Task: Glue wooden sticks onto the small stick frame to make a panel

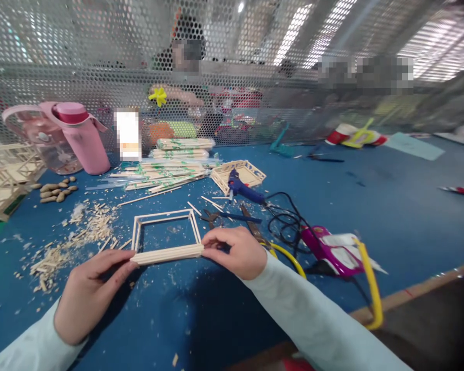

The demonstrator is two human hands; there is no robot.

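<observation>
A small rectangular frame of thin wooden sticks (168, 252) is held between my two hands above the blue table. Its near side is a closed row of sticks, while the rest is an open outline. My left hand (87, 293) pinches the frame's near left corner between thumb and fingers. At the near right corner, my right hand (237, 252) grips it with thumb and fingertips. Just beyond my right hand lie pliers (212, 217) and scissors with yellow handles (255, 226). A blue hot glue gun (245, 190) rests against a wooden stick tray (251, 172).
Wood scraps (81, 237) litter the blue table (355, 201) at left, near several peanuts (56, 190). Behind are a pink bottle (85, 139) and bundled sticks (178, 159). A purple device (334, 252) sits right, by black cable (288, 221). Perforated metal mesh (100, 67) stands behind; a person is beyond.
</observation>
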